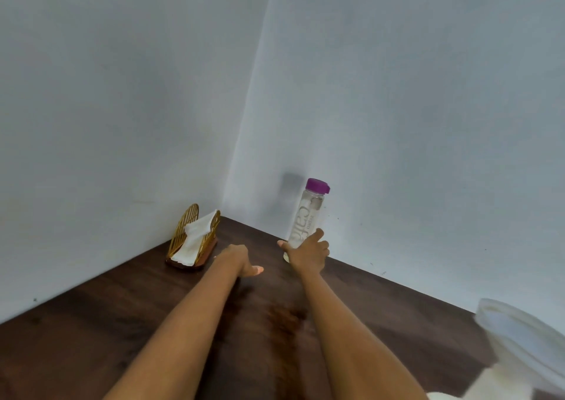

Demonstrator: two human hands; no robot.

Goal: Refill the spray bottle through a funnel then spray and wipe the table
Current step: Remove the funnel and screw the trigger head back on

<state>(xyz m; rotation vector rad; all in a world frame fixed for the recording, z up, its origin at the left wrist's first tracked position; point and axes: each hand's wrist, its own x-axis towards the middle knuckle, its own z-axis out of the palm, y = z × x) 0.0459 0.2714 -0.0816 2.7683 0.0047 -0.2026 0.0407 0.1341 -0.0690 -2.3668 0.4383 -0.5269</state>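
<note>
Water bottle with purple cap, upright in the tabletop corner.
My right hand grips its base; my left hand hovers, fingers relaxed.

Both bare forearms reach forward and away from the body, nearly parallel. The right hand is seen from the back, its fingers and thumb curled round the lower part of a clear bottle that stands upright. The left hand lies lower and to the left, knuckles up, fingers bent downward, thumb pointing right, holding nothing.
</note>
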